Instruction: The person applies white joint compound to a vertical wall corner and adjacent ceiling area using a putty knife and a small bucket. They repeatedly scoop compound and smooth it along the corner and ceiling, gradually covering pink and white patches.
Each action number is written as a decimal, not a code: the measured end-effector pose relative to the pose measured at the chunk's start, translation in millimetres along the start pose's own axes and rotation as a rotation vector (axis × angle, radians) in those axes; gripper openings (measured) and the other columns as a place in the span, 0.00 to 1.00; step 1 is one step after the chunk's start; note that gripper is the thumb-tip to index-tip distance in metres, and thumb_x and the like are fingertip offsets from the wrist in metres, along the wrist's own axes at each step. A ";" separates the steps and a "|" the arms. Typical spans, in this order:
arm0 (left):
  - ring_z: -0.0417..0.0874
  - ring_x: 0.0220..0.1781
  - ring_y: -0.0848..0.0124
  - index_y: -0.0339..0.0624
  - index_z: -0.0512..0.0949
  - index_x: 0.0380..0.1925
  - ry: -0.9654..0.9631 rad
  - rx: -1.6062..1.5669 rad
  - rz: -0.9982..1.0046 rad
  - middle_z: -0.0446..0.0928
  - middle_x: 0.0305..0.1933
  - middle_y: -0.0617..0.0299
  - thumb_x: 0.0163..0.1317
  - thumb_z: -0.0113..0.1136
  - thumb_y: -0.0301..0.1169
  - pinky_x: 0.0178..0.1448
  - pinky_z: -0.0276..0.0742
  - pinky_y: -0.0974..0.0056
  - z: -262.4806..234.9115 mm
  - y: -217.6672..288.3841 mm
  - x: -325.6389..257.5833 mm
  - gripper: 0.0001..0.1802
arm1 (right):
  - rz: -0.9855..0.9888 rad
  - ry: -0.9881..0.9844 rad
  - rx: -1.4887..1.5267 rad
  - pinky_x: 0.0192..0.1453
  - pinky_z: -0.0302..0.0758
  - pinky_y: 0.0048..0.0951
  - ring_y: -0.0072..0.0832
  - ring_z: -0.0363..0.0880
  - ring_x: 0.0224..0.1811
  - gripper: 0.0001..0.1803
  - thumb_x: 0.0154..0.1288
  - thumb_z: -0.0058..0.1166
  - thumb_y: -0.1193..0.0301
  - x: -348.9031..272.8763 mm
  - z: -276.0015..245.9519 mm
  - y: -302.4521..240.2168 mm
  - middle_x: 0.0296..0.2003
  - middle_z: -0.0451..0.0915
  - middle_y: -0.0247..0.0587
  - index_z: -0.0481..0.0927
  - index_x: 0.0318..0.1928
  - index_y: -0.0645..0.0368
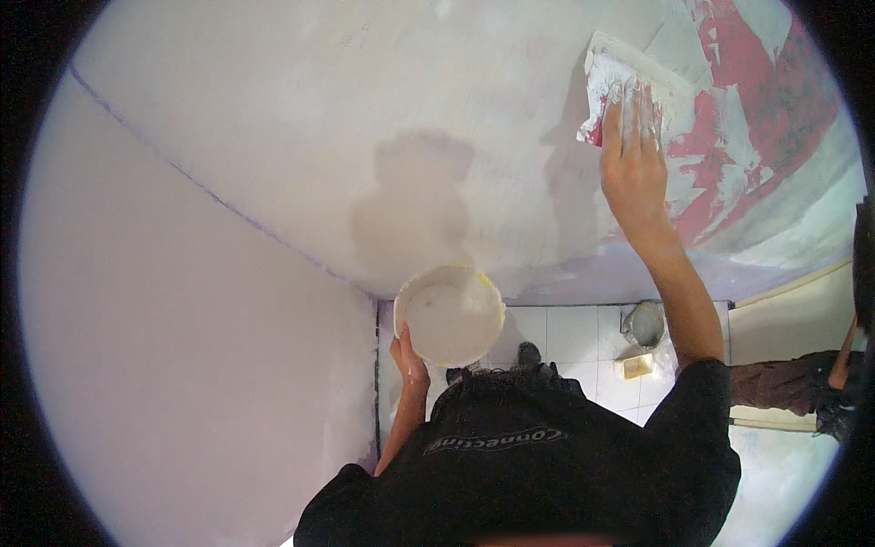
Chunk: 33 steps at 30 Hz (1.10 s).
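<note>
From the head camera: A person in a black short-sleeved shirt (pixel 538 483) works at a pale, patchy wall (pixel 310 118), the right arm stretched high. The right hand (pixel 635 178) grips a broad plastering blade (pixel 631 66) caked in white paste, its fingers, whitened too, laid along the tool's face; the thumb cannot be seen. The blade is at the wall's upper right, beside a streaked pink patch (pixel 779 109) partly covered in white.

Lower down, the left hand (pixel 412 366) clasps a round tub (pixel 499 314) by its left side, in front of the person's body; the fingers beneath are hidden. Pale material lies inside the tub, and yellow marks part of its rim. A soft shadow (pixel 410 196) falls on the wall above it. A purplish line (pixel 214 196) marks the corner with the plain left-hand wall (pixel 173 328).

On the white tiled floor (pixel 570 339) stand a small bucket (pixel 647 325) and, just beside it, a yellowish block (pixel 635 366). A brown-trousered leg (pixel 775 385) of another person shows at far right.
</note>
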<state>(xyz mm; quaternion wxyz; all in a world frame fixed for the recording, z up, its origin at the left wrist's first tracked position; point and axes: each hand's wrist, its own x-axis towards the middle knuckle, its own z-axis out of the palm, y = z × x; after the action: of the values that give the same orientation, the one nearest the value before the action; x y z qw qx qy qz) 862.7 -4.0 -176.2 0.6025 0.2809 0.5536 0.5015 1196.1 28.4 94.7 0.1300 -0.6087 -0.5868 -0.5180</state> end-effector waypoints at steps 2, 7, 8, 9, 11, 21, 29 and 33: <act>0.76 0.43 0.67 0.25 0.71 0.45 -0.006 -0.010 0.011 0.76 0.42 0.52 0.63 0.49 0.47 0.49 0.70 0.65 19.2 3.6 13.6 0.29 | 0.057 -0.097 -0.023 0.62 0.62 0.53 0.58 0.61 0.62 0.25 0.58 0.50 0.72 -1.8 17.6 5.3 0.56 0.63 0.69 0.66 0.54 0.73; 0.76 0.43 0.67 0.26 0.72 0.46 -0.069 -0.037 0.059 0.76 0.43 0.52 0.63 0.49 0.47 0.50 0.70 0.65 44.1 2.3 16.3 0.29 | 0.178 -0.244 -0.129 0.60 0.67 0.45 0.59 0.62 0.61 0.22 0.58 0.46 0.77 -43.1 28.5 23.0 0.55 0.63 0.73 0.65 0.52 0.78; 0.76 0.43 0.67 0.26 0.72 0.45 -0.089 -0.038 0.070 0.76 0.43 0.52 0.63 0.49 0.47 0.50 0.70 0.65 46.4 2.3 16.4 0.29 | 0.203 -0.189 -0.118 0.59 0.69 0.41 0.60 0.62 0.61 0.22 0.57 0.45 0.80 -54.3 28.9 23.9 0.56 0.62 0.74 0.65 0.52 0.79; 0.76 0.43 0.67 0.26 0.72 0.45 -0.103 -0.043 0.067 0.76 0.43 0.52 0.63 0.49 0.47 0.49 0.70 0.65 47.9 2.5 16.8 0.29 | 0.205 -0.248 -0.114 0.59 0.70 0.41 0.58 0.63 0.60 0.22 0.57 0.45 0.79 -65.8 28.7 23.6 0.56 0.62 0.73 0.65 0.52 0.78; 0.76 0.43 0.67 0.26 0.72 0.45 -0.106 -0.031 0.065 0.76 0.43 0.52 0.63 0.49 0.47 0.49 0.70 0.65 49.3 0.3 11.7 0.29 | 0.236 -0.286 -0.106 0.58 0.70 0.41 0.54 0.65 0.59 0.23 0.57 0.45 0.78 -87.4 25.0 22.6 0.57 0.62 0.70 0.65 0.54 0.76; 0.77 0.43 0.67 0.26 0.72 0.45 -0.002 -0.040 0.029 0.77 0.41 0.53 0.63 0.49 0.48 0.48 0.72 0.65 26.8 -9.1 -39.3 0.29 | 0.586 0.196 -0.025 0.30 0.75 0.38 0.43 0.80 0.29 0.12 0.63 0.48 0.71 -44.4 -94.6 113.4 0.35 0.81 0.49 0.76 0.44 0.63; 0.77 0.42 0.68 0.27 0.72 0.46 0.010 -0.072 0.056 0.77 0.42 0.52 0.64 0.48 0.49 0.47 0.72 0.65 -4.4 -7.9 -66.6 0.29 | 0.003 -0.102 0.017 0.48 0.76 0.38 0.47 0.67 0.60 0.26 0.57 0.48 0.67 -63.5 -47.8 -80.4 0.59 0.63 0.63 0.68 0.57 0.63; 0.77 0.42 0.67 0.27 0.72 0.45 -0.001 -0.113 0.087 0.77 0.42 0.52 0.64 0.48 0.49 0.47 0.72 0.64 -22.4 -11.5 -65.3 0.30 | 0.034 -0.400 0.625 0.44 0.78 0.38 0.47 0.75 0.49 0.29 0.53 0.50 0.74 -120.2 -50.4 -143.5 0.54 0.67 0.64 0.65 0.58 0.67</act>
<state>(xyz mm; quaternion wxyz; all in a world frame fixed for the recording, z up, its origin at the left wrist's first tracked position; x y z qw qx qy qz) 852.3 -72.6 -166.5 0.5953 0.2704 0.5114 0.5577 1077.2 -40.1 -42.3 0.2009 -0.6386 -0.7201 -0.1825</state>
